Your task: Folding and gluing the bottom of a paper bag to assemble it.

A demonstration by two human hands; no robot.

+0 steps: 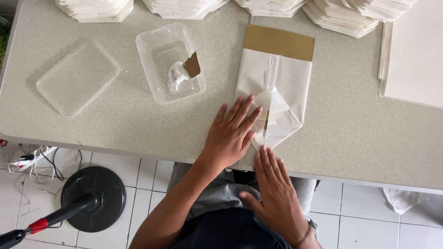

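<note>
Head view, looking straight down at a pale speckled surface [115, 120]. At centre, the left hand [230, 133] lies flat and open, fingers spread, pressing the left edge of a white paper bag [277, 83] being folded. The right hand [277, 193], also open with fingers together, sits at lower centre, its fingertips touching the bag's pointed lower fold at the surface's near edge. The bag has a brown cardboard strip [279, 42] across its top end. Left of it stands a clear plastic tub [150, 50] holding white paste and a small brown scrap. A clear lid [76, 78] lies at upper left. Stacks of white paper [341, 16] line the top edge.
</note>
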